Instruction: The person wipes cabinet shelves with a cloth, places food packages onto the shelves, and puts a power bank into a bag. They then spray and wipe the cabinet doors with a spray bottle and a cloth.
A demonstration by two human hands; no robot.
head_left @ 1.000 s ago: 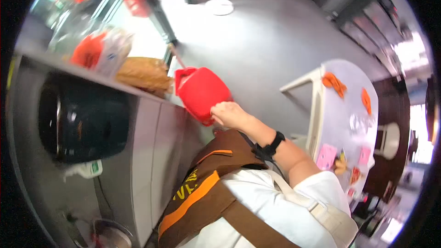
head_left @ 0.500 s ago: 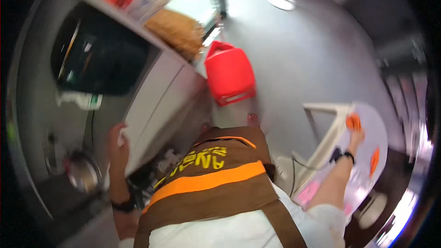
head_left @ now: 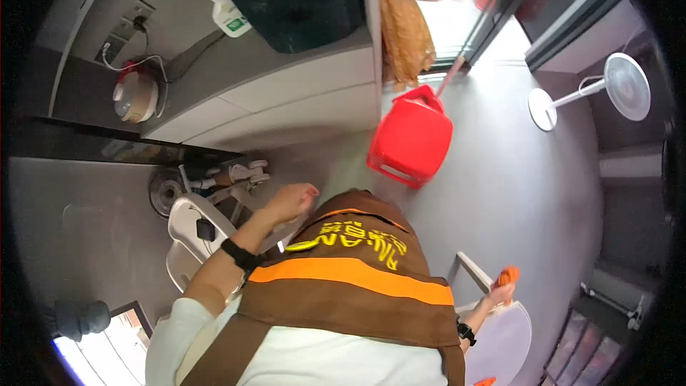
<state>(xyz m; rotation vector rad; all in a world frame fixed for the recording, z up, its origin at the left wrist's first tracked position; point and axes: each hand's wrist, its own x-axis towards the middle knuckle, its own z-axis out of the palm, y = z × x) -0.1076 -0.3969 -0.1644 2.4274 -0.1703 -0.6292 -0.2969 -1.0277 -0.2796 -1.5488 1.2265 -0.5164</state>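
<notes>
My right hand [head_left: 502,293] is closed around a bunched orange cloth [head_left: 509,276], held just above the edge of a small pale table [head_left: 511,332]. At the bottom of the view, another orange piece [head_left: 486,381] lies on that table, mostly cut off. My left hand [head_left: 291,202] hangs in front of the brown apron [head_left: 343,322] with its fingers curled. Whatever sits inside those fingers, if anything, is hidden.
Ahead on the floor stands a red plastic object [head_left: 411,139] with a slot. A grey-white cabinet [head_left: 286,104] carries a dark bin-like box [head_left: 296,0], a white spray bottle [head_left: 229,18] and a kettle-like appliance [head_left: 136,96]. A white chair [head_left: 187,232] is left, a white fan [head_left: 627,86] right.
My body has turned left, so the cabinet swings from the left to the top of the view. The orange cloth in my right hand has come up off the table. A white bit in my left hand no longer shows.
</notes>
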